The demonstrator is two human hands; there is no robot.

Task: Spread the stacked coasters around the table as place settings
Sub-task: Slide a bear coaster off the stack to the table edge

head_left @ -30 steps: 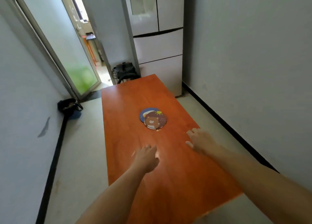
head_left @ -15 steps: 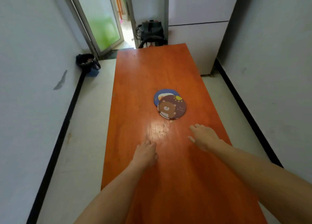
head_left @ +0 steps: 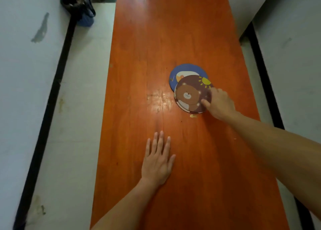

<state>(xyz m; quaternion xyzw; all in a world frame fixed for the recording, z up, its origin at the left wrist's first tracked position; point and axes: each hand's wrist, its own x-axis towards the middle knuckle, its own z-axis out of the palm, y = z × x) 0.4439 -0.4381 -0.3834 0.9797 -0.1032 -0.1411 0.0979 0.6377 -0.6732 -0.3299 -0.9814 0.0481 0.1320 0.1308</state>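
Coasters are what the coming move turns on, and they sit past both hands, in the right half of the orange bench [head_left: 139,38], roughly halfway along its length. Nearest the camera, the left hand [head_left: 158,162] lies flat on the wood, palm down, fingers straight and close together, gripping nothing; the stack is well ahead of it and off to its right. Farther out, the right hand [head_left: 219,103] is already at the stack: its thumb and forefinger tips rest on the right edge of the brown bear coaster [head_left: 189,95], spread a little apart, with no pinch closed on it that can be seen. The other fingers are curled under and hidden. The right hand is plainly the nearer one, so the first lift probably falls to it. The discs are round, so no long axis matters; what matters is the offset. The bear coaster lies on top, shifted toward the camera and slightly right, leaving a crescent of the blue coaster [head_left: 184,70] exposed on the far left side. How many discs lie beneath cannot be told. Beyond the stack the bench runs on bare.
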